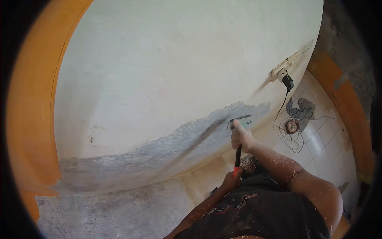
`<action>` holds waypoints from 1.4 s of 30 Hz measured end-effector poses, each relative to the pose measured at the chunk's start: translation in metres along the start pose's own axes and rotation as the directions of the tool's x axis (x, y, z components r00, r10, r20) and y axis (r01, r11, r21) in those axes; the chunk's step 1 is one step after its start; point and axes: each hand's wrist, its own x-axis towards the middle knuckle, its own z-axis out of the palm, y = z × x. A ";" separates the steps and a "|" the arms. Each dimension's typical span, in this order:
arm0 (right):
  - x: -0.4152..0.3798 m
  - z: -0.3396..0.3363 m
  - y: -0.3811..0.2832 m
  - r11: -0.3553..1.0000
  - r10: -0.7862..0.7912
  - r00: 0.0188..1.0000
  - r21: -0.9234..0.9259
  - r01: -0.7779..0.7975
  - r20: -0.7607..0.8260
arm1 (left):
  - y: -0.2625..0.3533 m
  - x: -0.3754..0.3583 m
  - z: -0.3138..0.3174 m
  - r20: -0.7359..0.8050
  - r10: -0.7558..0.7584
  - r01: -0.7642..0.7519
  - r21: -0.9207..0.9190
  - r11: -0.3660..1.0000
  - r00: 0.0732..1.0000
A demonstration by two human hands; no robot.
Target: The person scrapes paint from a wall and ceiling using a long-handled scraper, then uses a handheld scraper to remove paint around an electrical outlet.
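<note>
A tool with a dark handle (pixel 238 155), red near its lower end, is held slantwise in front of the wall (pixel 159 79). My right hand (pixel 242 137) is wrapped round its upper part, just below the dark flat head (pixel 241 117). Lower down, my left hand (pixel 231 180) grips the red part. The head is at a rough grey band (pixel 159 149) low on the pale wall; whether it touches the surface is unclear. White flakes dot both arms.
On the right, a black plug (pixel 287 82) sits in a wall socket (pixel 274 75), its cord hanging down. A round reddish object (pixel 292 126), a coiled cable and a grey cloth (pixel 306 108) lie on the tiled floor (pixel 318 145). Orange surfaces (pixel 34 119) border the wall.
</note>
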 end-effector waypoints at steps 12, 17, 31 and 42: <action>-0.003 0.044 0.004 0.986 -0.034 0.999 -0.165 0.034 0.002 | 0.006 -0.006 0.009 -0.040 0.017 -0.028 -0.279 0.960 0.999; 0.006 0.081 -0.011 0.946 -0.078 0.994 -0.309 0.100 0.082 | 0.021 0.011 -0.012 -0.102 0.212 -0.235 -0.341 0.910 0.972; -0.001 0.085 -0.012 0.917 -0.199 0.975 -0.333 0.219 0.093 | 0.037 0.006 -0.015 -0.142 0.205 -0.229 -0.180 0.957 0.968; -0.009 0.127 -0.029 0.905 -0.154 0.961 -0.357 0.231 0.230 | 0.073 0.008 -0.039 -0.190 0.256 -0.307 -0.327 0.894 0.948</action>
